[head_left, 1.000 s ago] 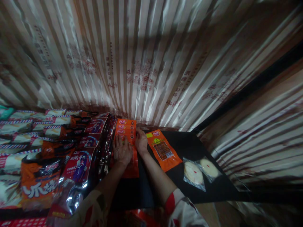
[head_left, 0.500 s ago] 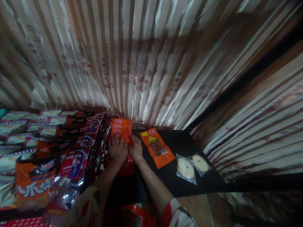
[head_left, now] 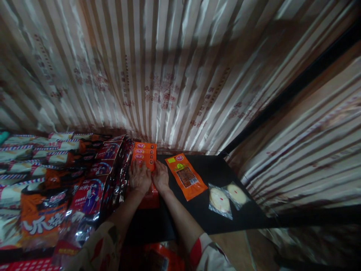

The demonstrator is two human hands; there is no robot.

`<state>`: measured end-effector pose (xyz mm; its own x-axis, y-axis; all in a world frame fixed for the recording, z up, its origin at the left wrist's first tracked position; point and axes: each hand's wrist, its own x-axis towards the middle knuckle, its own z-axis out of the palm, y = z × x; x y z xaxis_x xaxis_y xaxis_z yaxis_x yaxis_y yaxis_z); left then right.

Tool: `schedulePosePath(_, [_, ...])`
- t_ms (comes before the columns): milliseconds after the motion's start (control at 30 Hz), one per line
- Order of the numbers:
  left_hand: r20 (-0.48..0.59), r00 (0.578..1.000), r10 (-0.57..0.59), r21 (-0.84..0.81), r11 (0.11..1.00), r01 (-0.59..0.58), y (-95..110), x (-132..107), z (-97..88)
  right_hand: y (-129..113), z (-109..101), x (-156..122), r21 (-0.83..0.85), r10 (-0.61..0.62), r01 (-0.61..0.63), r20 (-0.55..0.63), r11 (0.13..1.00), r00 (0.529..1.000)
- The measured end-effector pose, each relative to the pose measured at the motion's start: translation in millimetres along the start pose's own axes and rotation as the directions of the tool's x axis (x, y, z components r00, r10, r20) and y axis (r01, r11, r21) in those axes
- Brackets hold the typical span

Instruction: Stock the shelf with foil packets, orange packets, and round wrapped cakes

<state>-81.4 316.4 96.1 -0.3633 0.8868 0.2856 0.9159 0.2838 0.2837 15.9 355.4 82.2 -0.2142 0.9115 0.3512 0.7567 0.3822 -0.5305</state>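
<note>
Overlapping orange snack packets (head_left: 145, 150) lie in a row on the black tabletop (head_left: 169, 222), their printed top ends showing. My left hand (head_left: 140, 177) rests flat on them, fingers stretched forward and slightly apart. Close beside it, my right hand (head_left: 160, 177) lies against the right edge of the same packets, fingers extended; its fingertips are partly hidden. The packets' near part shows dimly under and between my wrists. To the right, apart from both hands, lies a single orange packet (head_left: 186, 177) with a clear window.
Two clear-wrapped pale round items (head_left: 220, 201) lie at the table's right. Dark red packets (head_left: 87, 195) stand in rows on the left, with orange-and-black bags (head_left: 43, 218) beyond. A pleated curtain (head_left: 169, 75) hangs behind. More orange packaging (head_left: 166, 258) shows below the table edge.
Both hands stay on the orange packets in nearly the same pose. The view has shifted very slightly; nothing else visibly moves.
</note>
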Motion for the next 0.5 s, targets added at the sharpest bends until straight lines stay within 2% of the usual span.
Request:
schedulePosePath(333, [0.018, 0.999, 0.037, -0.027, 0.999, -0.037, 2, -3, -11.6, -12, -12, -4, 0.03, 0.062, -0.061, -0.013, 0.998, 0.998])
schedulePosePath(500, [-0.036, 0.99, 0.138, -0.014, 0.99, -0.139, 10, -10, -21.3, -14, -19, -14, 0.023, 0.075, -0.074, -0.045, 0.997, 0.996])
